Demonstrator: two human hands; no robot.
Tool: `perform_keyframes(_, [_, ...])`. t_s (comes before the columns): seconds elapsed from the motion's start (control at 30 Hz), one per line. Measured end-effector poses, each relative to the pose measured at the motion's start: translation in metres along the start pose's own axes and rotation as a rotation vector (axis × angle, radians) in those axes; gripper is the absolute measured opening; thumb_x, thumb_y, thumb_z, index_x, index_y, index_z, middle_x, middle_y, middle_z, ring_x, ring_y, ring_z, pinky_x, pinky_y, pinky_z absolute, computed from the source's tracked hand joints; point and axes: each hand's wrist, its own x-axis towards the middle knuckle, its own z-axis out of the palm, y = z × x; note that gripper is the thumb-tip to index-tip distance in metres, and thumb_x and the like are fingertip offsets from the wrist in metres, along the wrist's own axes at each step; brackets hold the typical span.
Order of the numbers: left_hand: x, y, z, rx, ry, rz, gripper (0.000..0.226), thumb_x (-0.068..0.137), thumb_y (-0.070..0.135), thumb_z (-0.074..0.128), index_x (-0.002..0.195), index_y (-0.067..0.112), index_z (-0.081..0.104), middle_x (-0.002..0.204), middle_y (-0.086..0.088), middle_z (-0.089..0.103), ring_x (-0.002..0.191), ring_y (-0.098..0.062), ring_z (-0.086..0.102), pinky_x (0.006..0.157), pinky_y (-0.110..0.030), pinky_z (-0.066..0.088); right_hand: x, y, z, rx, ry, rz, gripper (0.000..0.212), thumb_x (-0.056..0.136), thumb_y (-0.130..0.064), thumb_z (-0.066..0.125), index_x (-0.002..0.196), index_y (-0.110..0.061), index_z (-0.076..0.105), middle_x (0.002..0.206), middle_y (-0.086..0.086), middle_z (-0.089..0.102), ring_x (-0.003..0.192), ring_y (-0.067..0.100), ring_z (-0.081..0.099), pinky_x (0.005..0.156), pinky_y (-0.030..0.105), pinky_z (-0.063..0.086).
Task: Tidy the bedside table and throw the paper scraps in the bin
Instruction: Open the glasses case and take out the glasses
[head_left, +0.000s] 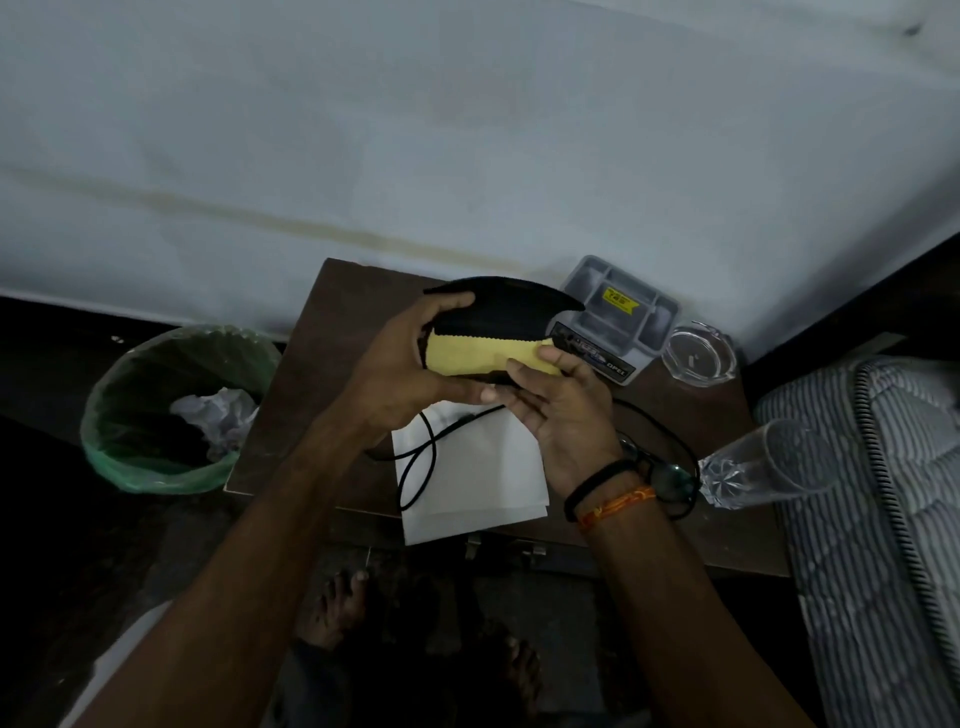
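The left hand (400, 364) grips an open black case (498, 306) above the brown surface (322, 332), fingers curled round its left end, while the right hand (561, 410) pinches a yellow cloth (488, 356) lying in the case's mouth. Below both hands, white paper (478, 483) and a black cord (415, 467) lie on the surface. Left of the left hand stands a green-lined bin (130, 457) holding crumpled paper scraps (215, 410).

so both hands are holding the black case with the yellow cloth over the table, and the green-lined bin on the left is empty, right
Not quite: the bin is not empty. The head view shows crumpled white paper already inside it. The rest holds: the left hand and right hand both hold the black case with the yellow cloth above the table.
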Motion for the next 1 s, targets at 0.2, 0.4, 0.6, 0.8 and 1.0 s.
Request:
perform_keyframes(0.2, [0.011,-0.011,-0.013,-0.065,-0.031,-0.020,0.089,0.052,0.003,0.093,0.132,0.018,0.057,0.130,0.002,0.061,0.120,-0.012,0.058,0.097,-0.035,0.053,0.008,-0.004,0.007,-0.112,-0.020,0.002,0.044,0.078,0.005,0.075,0.111,-0.008,0.050,0.112,0.019,0.065,0.089,0.026,0.071,0.073,0.032,0.060])
perform_keyframes(0.4, [0.015,-0.015,-0.016,-0.094,-0.012,-0.004,0.087,0.051,0.004,0.092,0.130,0.015,0.057,0.132,0.000,0.060,0.123,-0.016,0.056,0.095,-0.036,0.054,0.013,-0.006,0.008,-0.096,-0.036,0.011,0.042,0.078,0.007,0.074,0.102,-0.012,0.046,0.104,0.017,0.066,0.085,0.023,0.072,0.076,0.034,0.061])
perform_keyframes(0.6, [0.018,-0.018,-0.016,-0.105,0.016,0.010,0.084,0.052,-0.001,0.092,0.127,0.014,0.058,0.129,-0.003,0.062,0.121,-0.022,0.058,0.093,-0.040,0.056,0.013,-0.009,0.004,-0.121,-0.022,0.030,0.046,0.078,0.005,0.074,0.109,-0.011,0.045,0.109,0.020,0.068,0.088,0.025,0.071,0.083,0.037,0.060])
perform_keyframes(0.8, [0.016,-0.019,-0.019,-0.092,0.066,-0.030,0.087,0.047,0.004,0.095,0.125,0.021,0.060,0.124,-0.001,0.065,0.118,-0.018,0.060,0.090,-0.038,0.058,0.021,-0.039,-0.007,-0.719,0.133,-0.053,0.039,0.089,-0.045,0.064,0.090,-0.006,0.062,0.089,0.020,0.071,0.079,0.029,0.070,0.076,0.044,0.060])
perform_keyframes(1.0, [0.014,-0.020,-0.025,-0.069,0.094,-0.046,0.087,0.048,-0.003,0.092,0.126,0.015,0.059,0.124,-0.005,0.065,0.116,-0.021,0.061,0.092,-0.042,0.057,0.028,-0.063,-0.057,-1.858,0.272,-0.235,0.026,0.079,-0.016,0.062,0.099,0.000,0.064,0.102,0.023,0.067,0.096,0.040,0.064,0.082,0.041,0.054])
